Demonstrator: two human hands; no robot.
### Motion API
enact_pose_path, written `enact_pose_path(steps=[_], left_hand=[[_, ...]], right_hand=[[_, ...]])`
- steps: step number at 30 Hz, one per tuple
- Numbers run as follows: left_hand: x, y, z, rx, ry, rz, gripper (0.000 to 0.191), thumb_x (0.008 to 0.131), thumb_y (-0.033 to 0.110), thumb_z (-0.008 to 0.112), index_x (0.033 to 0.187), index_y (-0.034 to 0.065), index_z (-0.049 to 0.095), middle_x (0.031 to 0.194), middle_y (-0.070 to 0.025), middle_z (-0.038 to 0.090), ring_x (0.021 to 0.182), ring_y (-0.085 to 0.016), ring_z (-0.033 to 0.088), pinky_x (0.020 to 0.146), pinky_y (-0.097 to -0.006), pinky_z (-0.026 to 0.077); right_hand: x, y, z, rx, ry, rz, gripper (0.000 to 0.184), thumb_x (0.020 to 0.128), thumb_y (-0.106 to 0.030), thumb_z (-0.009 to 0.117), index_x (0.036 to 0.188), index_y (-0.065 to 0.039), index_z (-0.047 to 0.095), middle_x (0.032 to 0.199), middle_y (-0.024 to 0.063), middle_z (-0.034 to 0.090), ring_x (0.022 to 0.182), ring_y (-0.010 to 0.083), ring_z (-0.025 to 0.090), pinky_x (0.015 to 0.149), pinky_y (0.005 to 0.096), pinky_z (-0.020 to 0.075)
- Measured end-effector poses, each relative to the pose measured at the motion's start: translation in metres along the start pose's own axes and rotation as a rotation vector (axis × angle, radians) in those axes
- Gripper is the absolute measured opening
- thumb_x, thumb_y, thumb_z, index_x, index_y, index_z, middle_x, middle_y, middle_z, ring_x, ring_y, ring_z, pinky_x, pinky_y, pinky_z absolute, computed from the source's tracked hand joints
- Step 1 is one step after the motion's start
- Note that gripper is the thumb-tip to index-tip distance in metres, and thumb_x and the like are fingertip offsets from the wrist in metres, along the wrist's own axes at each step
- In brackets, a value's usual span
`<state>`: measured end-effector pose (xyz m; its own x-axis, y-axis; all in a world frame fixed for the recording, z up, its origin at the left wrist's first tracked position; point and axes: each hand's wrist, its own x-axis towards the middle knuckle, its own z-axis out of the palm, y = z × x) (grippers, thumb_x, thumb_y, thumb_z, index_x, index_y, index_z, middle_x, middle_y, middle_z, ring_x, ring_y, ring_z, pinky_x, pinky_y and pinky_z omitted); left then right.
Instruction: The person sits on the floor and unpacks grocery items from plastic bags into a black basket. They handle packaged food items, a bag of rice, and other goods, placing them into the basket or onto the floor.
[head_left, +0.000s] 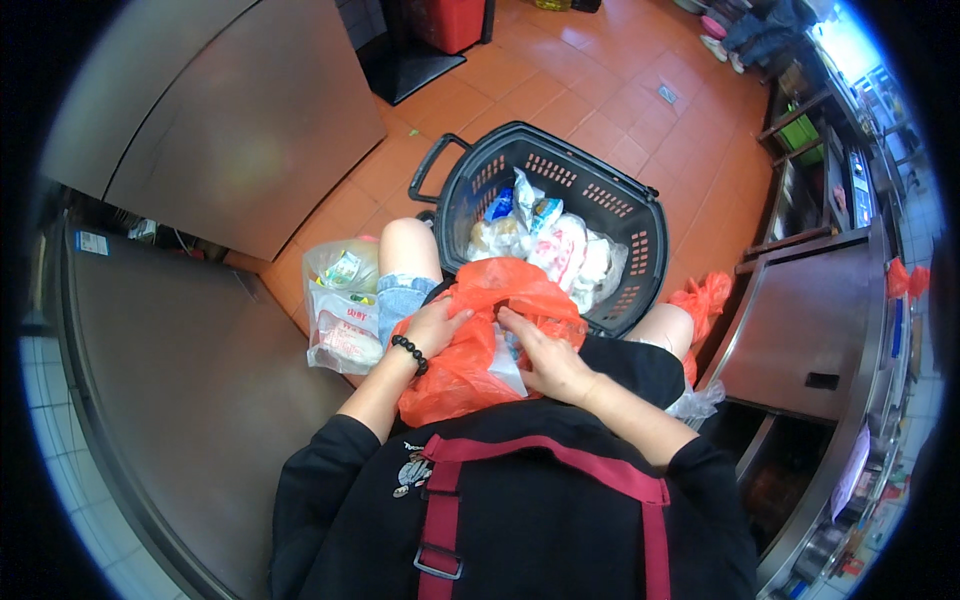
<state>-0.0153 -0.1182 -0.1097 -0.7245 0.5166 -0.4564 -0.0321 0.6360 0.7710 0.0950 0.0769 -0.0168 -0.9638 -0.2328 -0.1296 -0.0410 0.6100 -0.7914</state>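
Note:
On my lap lies a red plastic bag (450, 379), its mouth spread, with something white and partly blue inside. My left hand (437, 328) grips the bag's left edge, thumb against the plastic. Over the opening rests my right hand (551, 360), fingers bent and partly inside the bag, beside the white item (508, 367); whether it grips anything is hidden. A black plastic basket (517, 133) stands just beyond the bag, between my knees. It holds several clear and white plastic bags (559, 244) and a silver and blue packet (525, 196).
White plastic bags (343, 319) with packets stand left of my knee. Red bags (701, 300) lie right of my other knee. Steel cabinets (247, 127) flank me on both sides. A red bin (450, 22) stands ahead, and a person (750, 37) is at the far right.

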Motion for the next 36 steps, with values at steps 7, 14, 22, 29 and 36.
enact_pose_path(steps=[7, 14, 22, 29, 36], left_hand=[[0.014, -0.011, 0.006, 0.220, -0.109, 0.152, 0.029, 0.085, 0.024, 0.056, 0.105, 0.0037, 0.058, 0.094, -0.0137, 0.063, 0.086, -0.027, 0.058, 0.078, -0.0334, 0.044], [0.019, -0.012, 0.004, 0.096, -0.177, 0.139, 0.029, 0.084, 0.023, 0.056, 0.105, 0.0047, 0.057, 0.093, -0.0179, 0.062, 0.088, -0.030, 0.058, 0.077, -0.0339, 0.044], [0.028, -0.029, 0.007, -0.090, -0.228, 0.207, 0.028, 0.083, 0.024, 0.056, 0.103, 0.0040, 0.058, 0.092, -0.0197, 0.061, 0.088, -0.034, 0.057, 0.076, -0.0353, 0.044], [0.030, -0.033, 0.009, 0.031, -0.212, 0.196, 0.029, 0.084, 0.025, 0.056, 0.103, 0.0035, 0.058, 0.089, -0.0189, 0.062, 0.084, -0.032, 0.058, 0.075, -0.0338, 0.044], [0.030, -0.033, 0.010, -0.107, -0.194, 0.205, 0.026, 0.084, 0.022, 0.056, 0.101, 0.0020, 0.058, 0.088, -0.0156, 0.063, 0.082, -0.028, 0.059, 0.075, -0.0326, 0.044]], right_hand=[[0.000, 0.015, 0.000, -0.165, -0.167, -0.342, 0.058, 0.065, 0.003, 0.051, 0.121, -0.008, 0.043, 0.129, 0.0137, 0.041, 0.095, 0.0333, 0.056, 0.076, 0.0405, 0.0495], [-0.007, 0.023, -0.010, -0.154, -0.231, -0.122, 0.045, 0.071, 0.002, 0.049, 0.114, -0.004, 0.041, 0.117, 0.0142, 0.048, 0.103, 0.0316, 0.052, 0.079, 0.0394, 0.0471], [-0.004, 0.029, 0.001, -0.013, -0.089, -0.108, 0.033, 0.075, -0.003, 0.051, 0.108, -0.004, 0.046, 0.097, 0.0151, 0.059, 0.089, 0.0317, 0.058, 0.075, 0.0403, 0.0476], [-0.014, 0.053, 0.002, -0.278, -0.196, 0.044, 0.042, 0.075, -0.010, 0.056, 0.115, -0.007, 0.045, 0.101, 0.0167, 0.056, 0.088, 0.0337, 0.058, 0.075, 0.0431, 0.0473], [-0.003, 0.046, 0.008, -0.447, -0.110, -0.167, 0.013, 0.069, -0.009, 0.058, 0.081, -0.005, 0.058, 0.096, 0.0098, 0.058, 0.093, 0.0241, 0.054, 0.076, 0.0326, 0.0468]])
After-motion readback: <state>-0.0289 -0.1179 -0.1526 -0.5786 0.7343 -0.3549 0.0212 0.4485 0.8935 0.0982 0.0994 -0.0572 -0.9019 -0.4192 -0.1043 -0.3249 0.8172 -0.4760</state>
